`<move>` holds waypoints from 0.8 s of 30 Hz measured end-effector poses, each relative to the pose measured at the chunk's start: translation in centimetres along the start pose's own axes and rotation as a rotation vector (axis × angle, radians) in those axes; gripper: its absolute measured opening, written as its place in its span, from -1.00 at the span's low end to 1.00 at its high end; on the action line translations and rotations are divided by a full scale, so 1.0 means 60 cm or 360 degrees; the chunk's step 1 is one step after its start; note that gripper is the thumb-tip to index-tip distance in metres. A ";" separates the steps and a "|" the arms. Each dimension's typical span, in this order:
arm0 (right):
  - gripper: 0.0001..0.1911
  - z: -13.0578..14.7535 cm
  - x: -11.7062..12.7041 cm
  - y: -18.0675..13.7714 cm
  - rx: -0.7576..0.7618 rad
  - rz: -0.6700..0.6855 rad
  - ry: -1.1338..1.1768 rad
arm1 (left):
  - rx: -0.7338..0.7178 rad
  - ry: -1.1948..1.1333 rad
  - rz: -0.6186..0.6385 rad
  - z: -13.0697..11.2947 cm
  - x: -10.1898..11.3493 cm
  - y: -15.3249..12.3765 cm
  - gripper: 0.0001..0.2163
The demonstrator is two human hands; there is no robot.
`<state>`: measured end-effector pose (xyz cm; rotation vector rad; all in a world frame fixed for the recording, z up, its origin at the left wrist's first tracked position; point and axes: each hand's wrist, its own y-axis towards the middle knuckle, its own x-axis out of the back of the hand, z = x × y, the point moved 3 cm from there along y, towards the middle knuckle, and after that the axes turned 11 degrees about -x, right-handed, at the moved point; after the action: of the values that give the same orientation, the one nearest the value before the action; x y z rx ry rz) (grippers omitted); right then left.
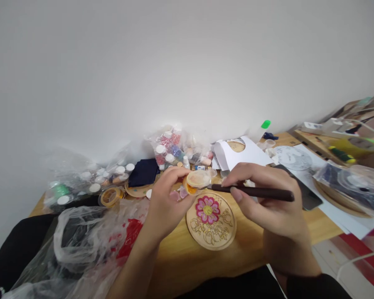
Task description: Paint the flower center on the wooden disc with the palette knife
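A round, pale wooden disc (214, 243) lies flat on the table (246, 253), below and between the two hands. Its face carries a flower (207, 209) with rounded pink petals and a yellow-green centre, and looping gold outlines curl around it, their insides the bare colour of the wood. Its upper edge sits just under the fingers.

Above that edge, the left hand (173, 195) pinches a small round tub (191, 189) between thumb and fingers. Orange material shows through its side, and a milky, disc-shaped top (198, 179) is turned toward the camera; whether this is a lid or the tub's mouth is hard to tell. The right hand (264, 199) grasps a slim tool (255, 192) like a pen; its handle is dark, smooth and rounded at the end. The thin tip meets the tub's edge, too small to make out clearly.

Left of the hands, a crinkled, see-through plastic bag (90, 245) with red print runs off the bottom of the view. Beyond it are a coil of golden wire (110, 196) and a folded navy cloth (143, 172). Cloudy plastic blurs the white-capped bottles (170, 149) by the wall. A dark, flat slab (312, 200) is partly hidden behind the right hand.
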<state>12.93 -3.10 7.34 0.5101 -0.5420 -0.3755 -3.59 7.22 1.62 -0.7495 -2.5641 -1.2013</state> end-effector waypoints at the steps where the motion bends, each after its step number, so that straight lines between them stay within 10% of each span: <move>1: -0.81 0.000 0.001 0.000 0.0018 0.0008 -0.0022 | -0.0001 -0.0004 -0.0003 0.000 0.000 0.000 -0.66; 24: -0.78 0.014 -0.002 -0.011 0.0203 0.0349 -0.0218 | 0.0077 -0.0021 -0.0039 0.007 0.001 -0.004 -0.72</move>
<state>12.25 -3.89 7.53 0.5444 -0.7505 -0.1677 -3.76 7.45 1.23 -0.7205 -2.6103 -1.1404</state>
